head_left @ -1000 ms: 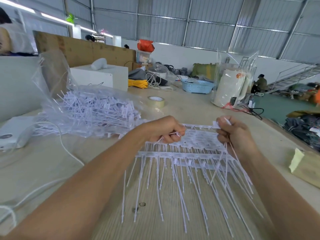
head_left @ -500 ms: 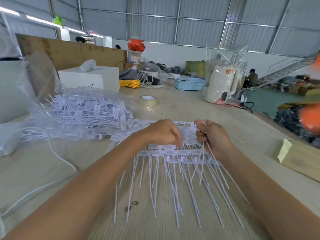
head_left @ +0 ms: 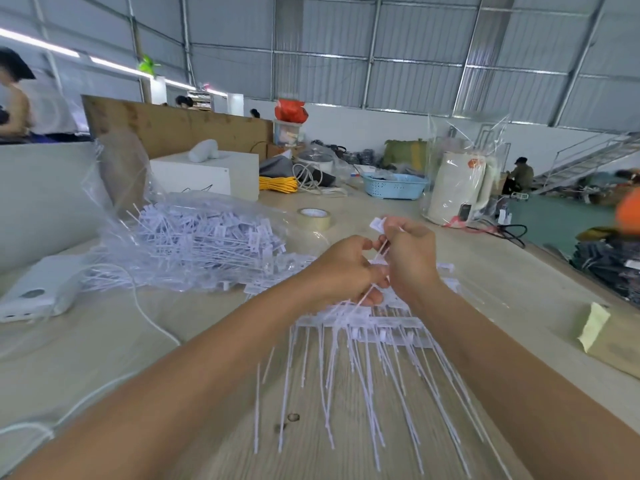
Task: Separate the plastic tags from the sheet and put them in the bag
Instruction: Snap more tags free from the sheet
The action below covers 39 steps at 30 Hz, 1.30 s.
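Note:
A white plastic sheet of tags (head_left: 374,336) lies on the wooden table (head_left: 214,348) in front of me, its long thin tails pointing toward me. My right hand (head_left: 410,258) pinches a loose white tag (head_left: 377,225) just above the sheet, the tag's head sticking up past my fingers and its tail running down to the left. My left hand (head_left: 341,268) is curled beside the right one, fingers on the tag's tail. A clear plastic bag (head_left: 194,237) full of separated tags lies to the left.
A tape roll (head_left: 314,218) sits behind the bag. A white device (head_left: 38,292) with a white cable (head_left: 145,313) lies at the left. A yellowish pad (head_left: 613,337) is at the right edge. A blue basket (head_left: 394,186), a white box (head_left: 211,174) and a wrapped white kettle (head_left: 457,188) stand farther back.
Both hands have come together and risen off the sheet. The right hand now holds one tag up, where before it held several tails beside the sheet.

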Each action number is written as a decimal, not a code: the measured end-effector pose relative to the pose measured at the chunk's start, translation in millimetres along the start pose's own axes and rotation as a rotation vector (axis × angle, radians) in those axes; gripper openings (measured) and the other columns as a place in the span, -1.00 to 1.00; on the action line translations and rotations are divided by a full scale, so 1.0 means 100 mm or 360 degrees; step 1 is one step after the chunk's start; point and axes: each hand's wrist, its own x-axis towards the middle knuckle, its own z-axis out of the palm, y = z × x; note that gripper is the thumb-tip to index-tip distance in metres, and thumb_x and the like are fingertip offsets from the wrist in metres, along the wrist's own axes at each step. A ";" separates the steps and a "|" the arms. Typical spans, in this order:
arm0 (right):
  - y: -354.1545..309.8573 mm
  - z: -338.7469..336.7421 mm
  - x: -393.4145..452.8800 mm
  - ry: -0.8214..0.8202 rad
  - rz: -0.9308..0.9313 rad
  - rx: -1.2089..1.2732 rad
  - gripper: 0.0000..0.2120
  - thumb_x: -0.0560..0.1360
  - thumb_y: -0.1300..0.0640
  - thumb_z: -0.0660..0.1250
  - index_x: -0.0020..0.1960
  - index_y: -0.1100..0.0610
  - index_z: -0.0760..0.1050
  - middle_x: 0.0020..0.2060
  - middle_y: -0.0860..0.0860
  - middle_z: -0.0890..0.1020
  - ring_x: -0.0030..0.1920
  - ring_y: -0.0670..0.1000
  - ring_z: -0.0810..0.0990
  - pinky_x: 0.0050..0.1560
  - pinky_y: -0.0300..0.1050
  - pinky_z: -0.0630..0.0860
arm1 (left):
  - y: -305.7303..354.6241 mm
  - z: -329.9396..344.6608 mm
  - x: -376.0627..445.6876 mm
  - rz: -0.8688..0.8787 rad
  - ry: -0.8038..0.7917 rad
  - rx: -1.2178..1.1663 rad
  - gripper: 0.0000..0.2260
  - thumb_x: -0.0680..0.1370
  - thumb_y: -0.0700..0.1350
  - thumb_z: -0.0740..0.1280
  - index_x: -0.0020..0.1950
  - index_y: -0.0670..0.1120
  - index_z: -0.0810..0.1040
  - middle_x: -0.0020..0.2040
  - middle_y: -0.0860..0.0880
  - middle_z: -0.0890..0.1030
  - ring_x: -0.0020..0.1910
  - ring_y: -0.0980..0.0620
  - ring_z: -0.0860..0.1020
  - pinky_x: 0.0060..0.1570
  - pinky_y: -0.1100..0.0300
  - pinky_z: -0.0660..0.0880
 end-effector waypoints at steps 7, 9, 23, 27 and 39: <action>0.16 0.84 -0.15 -0.0444 -0.0440 -0.0491 -0.82 0.53 0.19 0.30 0.11 0.21 0.51 -0.18 -0.02 0.53 -0.12 -0.01 0.52 -0.12 -0.22 0.47 | -0.19 -1.05 -0.40 -0.0207 0.0356 0.0829 -0.75 0.51 -0.37 0.17 -0.06 -0.18 0.63 -0.34 -0.11 0.47 -0.46 0.01 0.33 -0.49 0.29 0.25; 0.21 0.98 -0.12 -0.0407 -0.0803 -0.0844 -0.83 0.52 0.15 0.32 0.10 0.14 0.53 -0.02 0.02 0.53 0.05 0.04 0.48 0.07 -0.17 0.41 | -0.24 -1.35 -0.51 -0.0360 0.0407 0.0929 -0.78 0.49 -0.36 0.20 -0.10 -0.18 0.63 -0.39 -0.08 0.47 -0.49 0.03 0.31 -0.58 0.36 0.20; 0.34 1.39 0.35 -0.0633 -0.0658 -0.2480 -0.30 0.44 0.25 0.35 0.46 0.21 0.06 0.37 0.05 0.19 0.28 0.19 0.39 0.01 0.10 0.42 | -0.67 -1.83 0.24 -0.0443 0.0835 0.1345 -0.84 0.53 -0.36 0.17 -0.24 -0.21 0.40 -0.13 -0.14 0.49 0.00 -0.13 0.53 -0.24 0.24 0.42; 0.33 1.35 0.41 -0.0573 -0.0805 -0.2221 -0.18 0.39 0.39 0.35 0.51 0.23 -0.02 0.42 0.10 0.13 0.20 0.22 0.46 -0.08 -0.01 0.46 | -0.72 -1.86 0.43 -0.0403 0.1001 0.1540 -0.78 0.57 -0.29 0.16 0.16 -0.31 0.48 0.15 -0.23 0.56 0.14 -0.14 0.54 -0.13 0.30 0.39; 0.33 1.05 0.40 -0.0942 -0.0872 -0.1841 -0.22 0.41 0.37 0.33 0.53 0.09 0.08 0.38 0.10 0.19 -0.03 0.01 0.47 0.01 -0.17 0.43 | -0.43 -1.26 0.41 -0.0527 0.0716 0.2347 -0.66 0.53 -0.13 0.28 0.31 -0.13 0.42 0.31 -0.19 0.37 0.32 -0.18 0.31 0.22 -0.03 0.30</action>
